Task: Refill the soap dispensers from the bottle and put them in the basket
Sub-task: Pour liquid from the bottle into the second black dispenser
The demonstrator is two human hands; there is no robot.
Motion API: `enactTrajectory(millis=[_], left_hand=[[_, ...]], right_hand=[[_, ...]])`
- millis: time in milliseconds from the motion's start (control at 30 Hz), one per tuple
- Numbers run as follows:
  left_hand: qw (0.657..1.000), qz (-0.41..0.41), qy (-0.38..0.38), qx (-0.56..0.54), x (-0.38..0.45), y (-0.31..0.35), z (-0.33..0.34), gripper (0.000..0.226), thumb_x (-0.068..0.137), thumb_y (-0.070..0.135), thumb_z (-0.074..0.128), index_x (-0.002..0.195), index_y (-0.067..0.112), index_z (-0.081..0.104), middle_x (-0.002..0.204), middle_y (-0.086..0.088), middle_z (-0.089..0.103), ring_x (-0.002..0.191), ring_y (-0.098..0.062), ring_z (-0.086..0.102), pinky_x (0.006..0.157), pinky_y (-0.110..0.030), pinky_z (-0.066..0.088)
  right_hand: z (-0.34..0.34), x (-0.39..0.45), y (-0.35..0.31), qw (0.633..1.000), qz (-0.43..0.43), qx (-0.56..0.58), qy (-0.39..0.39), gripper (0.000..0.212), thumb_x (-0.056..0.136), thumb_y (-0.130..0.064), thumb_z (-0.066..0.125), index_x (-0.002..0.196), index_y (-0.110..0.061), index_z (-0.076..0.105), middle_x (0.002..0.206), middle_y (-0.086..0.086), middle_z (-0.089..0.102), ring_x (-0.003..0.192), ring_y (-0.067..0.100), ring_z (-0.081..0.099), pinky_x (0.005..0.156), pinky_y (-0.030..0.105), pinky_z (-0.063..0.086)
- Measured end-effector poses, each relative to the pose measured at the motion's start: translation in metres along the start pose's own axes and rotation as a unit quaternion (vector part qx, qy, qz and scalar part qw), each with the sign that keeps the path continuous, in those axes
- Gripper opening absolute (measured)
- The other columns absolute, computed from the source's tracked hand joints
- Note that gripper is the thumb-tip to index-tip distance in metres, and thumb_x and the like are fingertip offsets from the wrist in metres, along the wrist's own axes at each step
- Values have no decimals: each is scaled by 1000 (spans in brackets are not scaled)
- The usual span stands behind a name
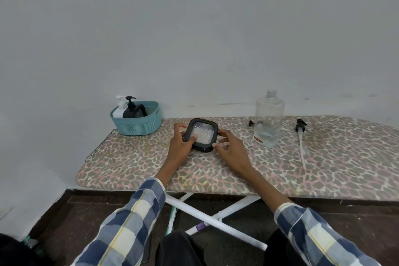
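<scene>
Black-framed light (201, 135) pinched by both hands' fingers (195, 138); bottle (268, 119) at 3 o'clock, basket (138, 126) at 10; steady before continuing.

Open board (129, 157) lies between the teal basket (138, 124) and the clear bottle (268, 121), blocked only by a square black-framed object (201, 135) gripped by both hands. Right of the bottle, a loose pump (301, 136) and its tube cross the surface; beyond it the board lies bare.
</scene>
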State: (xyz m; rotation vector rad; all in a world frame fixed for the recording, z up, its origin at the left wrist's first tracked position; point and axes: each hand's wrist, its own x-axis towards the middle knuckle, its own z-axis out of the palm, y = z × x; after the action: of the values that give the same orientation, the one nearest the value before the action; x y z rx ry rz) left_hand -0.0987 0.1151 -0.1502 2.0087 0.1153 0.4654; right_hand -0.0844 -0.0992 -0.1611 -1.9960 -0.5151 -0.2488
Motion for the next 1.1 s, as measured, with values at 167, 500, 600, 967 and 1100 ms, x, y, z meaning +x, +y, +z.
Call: enactTrajectory(millis=[167,500,600,967,1100], left_hand=[[998,56,15,23,4,11,26,68,95,13,78,144,27,33,134,8,54,114,-2,60,93,-19,54],[997,72,-28,2,25,-9,50,60,109,34,58,162,40,31,162,1,47,145,-22,50,115,-49,51],[997,68,-32,15,36,-11,57,61,109,41,53,165,36,28,167,2,39,152,-21,40,124,-53,39],[999,16,18,38,27,-8,71,41,110,46,50,143,22,45,126,-4,66,104,-27,70,87,-48,61],[996,25,-9,86,26,-10,74,48,99,63,53,134,31,48,117,0,71,94,-27,74,81,-52,63]], right_hand=[[-22,5,1,998,-44,3,39,58,98,-23,73,150,-21,49,145,-2,61,126,14,63,99,38,61],[-77,-14,22,928,-22,-77,365,56,87,-24,83,125,-11,44,123,4,43,111,24,48,97,47,48],[-86,-1,40,918,91,-80,377,80,78,-41,90,134,-11,41,130,6,43,120,27,46,106,52,42],[-86,17,64,958,151,34,241,89,72,-58,91,137,-22,43,125,5,68,110,24,67,93,43,58],[-86,12,56,969,109,67,211,78,72,-60,91,128,-21,53,119,-6,69,107,12,65,91,34,56]])
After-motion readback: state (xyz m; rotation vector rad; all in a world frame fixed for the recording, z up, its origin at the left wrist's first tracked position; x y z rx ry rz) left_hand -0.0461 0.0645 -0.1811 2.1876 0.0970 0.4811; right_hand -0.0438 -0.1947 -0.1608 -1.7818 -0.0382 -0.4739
